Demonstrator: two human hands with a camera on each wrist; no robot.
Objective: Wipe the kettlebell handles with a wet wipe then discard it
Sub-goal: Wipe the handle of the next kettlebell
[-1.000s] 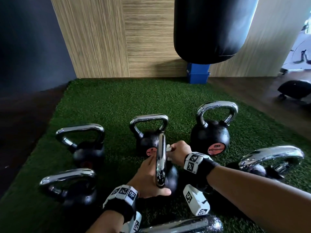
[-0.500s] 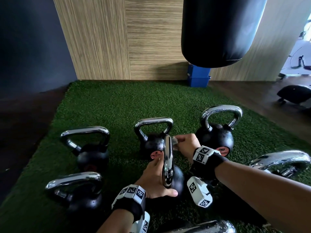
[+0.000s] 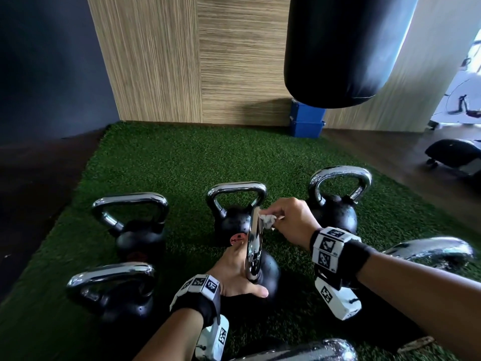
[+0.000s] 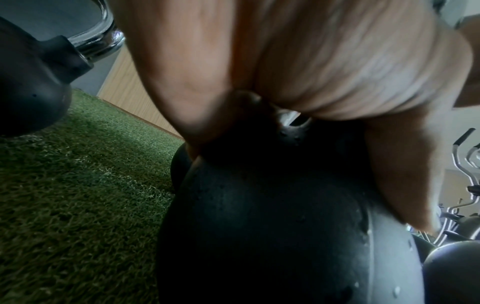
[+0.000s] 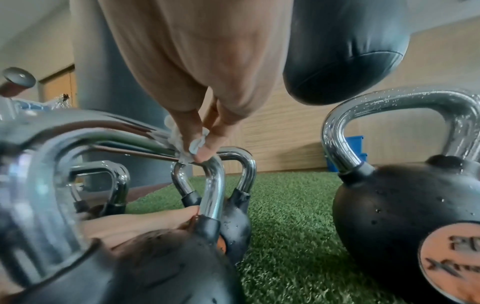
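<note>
Head: wet wipe (image 3: 268, 220) between right-hand fingertips (image 3: 279, 213)

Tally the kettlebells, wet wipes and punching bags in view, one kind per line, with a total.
Kettlebells: 7
Wet wipe: 1
Punching bag: 1
Total: 9

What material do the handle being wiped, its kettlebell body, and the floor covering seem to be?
Handle: polished, chrome-like metal, mirror reflections. Kettlebell body: matte black, finely pebbled; perhaps coated iron or rubber, cannot tell. Floor covering: green artificial turf, short synthetic-looking blades.
</note>
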